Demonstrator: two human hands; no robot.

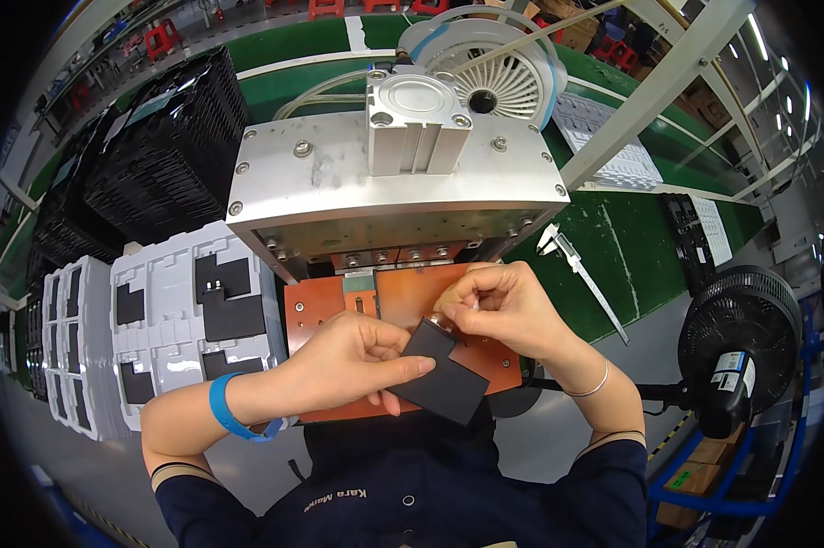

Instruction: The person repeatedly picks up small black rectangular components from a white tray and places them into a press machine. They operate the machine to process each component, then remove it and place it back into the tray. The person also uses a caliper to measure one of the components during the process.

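Note:
My left hand (pixel 362 361) grips a flat black L-shaped part (pixel 444 376), thumb on top and fingers underneath. The part is tilted, with its narrow end pointing away from me and its wider end toward my body. Small shiny metal tabs (pixel 439 321) stick out of the narrow end. The fingers of my right hand (pixel 498 306) are pinched together at these tabs; the exact contact is partly hidden by the fingertips. Both hands are above an orange plate (pixel 412 294) with screws and a greenish metal block (pixel 359 285), in front of a metal press (pixel 339 187).
At left a white tray (pixel 179 315) holds several similar black parts, beside stacked black trays (pixel 170 146). A digital caliper (pixel 585 279) lies on the green mat (pixel 613 233) at right. A black fan (pixel 736 338) stands near my right arm; a white fan (pixel 498 78) is behind the press.

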